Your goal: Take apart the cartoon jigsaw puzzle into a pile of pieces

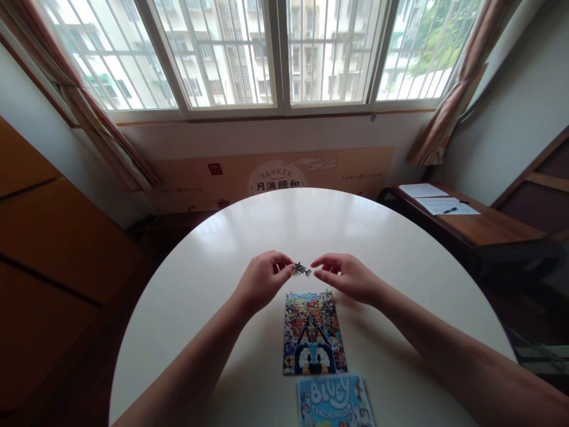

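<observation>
At the far left stands a brown wooden cabinet (53, 237), well apart from the work. On the round white table (200, 267) the left hand (264, 279) is curled nearly closed, its thumb and forefinger pinching the left end of a small dark jigsaw piece (303, 270). The small dark jigsaw piece is held in the air between the two hands, just above the far edge of a colourful rectangular jigsaw picture (315, 332) that lies flat on the table.

Its long axis runs roughly left to right and dips slightly at the right end, which points at the fingertips of the right hand (347, 276). That hand is half open, with its fingers stretched loosely toward the piece. I cannot tell whether they grip it or only meet it.

In my judgement the hold is thin. Only one end is clearly pinched, so a twist or a loosened thumb could let the piece drop onto the picture, or slide off the glossy table.

Nearer the person lies a blue printed Bluey box (335, 400). At the right, a dark wooden side desk (489, 228) carries white papers (438, 204).
</observation>
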{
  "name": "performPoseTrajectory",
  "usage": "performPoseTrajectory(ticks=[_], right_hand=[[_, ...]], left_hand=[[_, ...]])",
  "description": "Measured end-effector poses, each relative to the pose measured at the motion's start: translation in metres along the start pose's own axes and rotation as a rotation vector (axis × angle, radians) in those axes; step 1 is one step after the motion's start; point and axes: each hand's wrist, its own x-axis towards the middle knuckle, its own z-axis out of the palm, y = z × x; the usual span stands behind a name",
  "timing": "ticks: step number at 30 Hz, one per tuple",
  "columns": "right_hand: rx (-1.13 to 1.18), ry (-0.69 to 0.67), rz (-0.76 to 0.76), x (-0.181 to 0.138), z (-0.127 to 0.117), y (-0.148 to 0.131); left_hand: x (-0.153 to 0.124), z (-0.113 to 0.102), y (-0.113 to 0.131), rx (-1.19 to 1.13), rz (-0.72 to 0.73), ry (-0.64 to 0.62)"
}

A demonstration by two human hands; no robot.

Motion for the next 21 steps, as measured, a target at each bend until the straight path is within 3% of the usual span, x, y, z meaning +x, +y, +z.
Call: performPoseTrajectory(ticks=[14, 21], right_hand=[[-0.114, 0.018, -0.11, -0.003, 0.002, -0.01], [-0.194, 0.05, -0.144, -0.003, 0.0, -0.008]], left_hand=[[-0.002, 0.006, 0.01, -0.148, -0.044, -0.059], [0.003, -0.002, -0.001, -0.132, -0.105, -0.024]])
